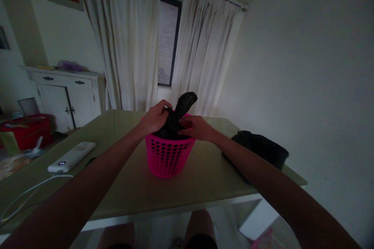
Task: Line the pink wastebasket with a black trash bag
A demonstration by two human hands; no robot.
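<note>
A pink perforated plastic basket (169,157) stands upright on the table, with a black plastic bag (184,105) inside it. Part of the bag is bunched in the opening, and a loop of it sticks up above the rim. My left hand (156,117) is closed on the bunched bag at the basket's left side. At the right rim, my right hand (199,127) has its fingers bent round the bag's edge; some fingertips are hidden. Dark plastic shows through the basket's holes.
On the table (128,194), a white power strip (72,157) with a white cable (35,188) lies at the left. A black bag-like item (263,147) rests at the right, partly behind my forearm. Beyond are a white cabinet (55,103) and a red container (27,132).
</note>
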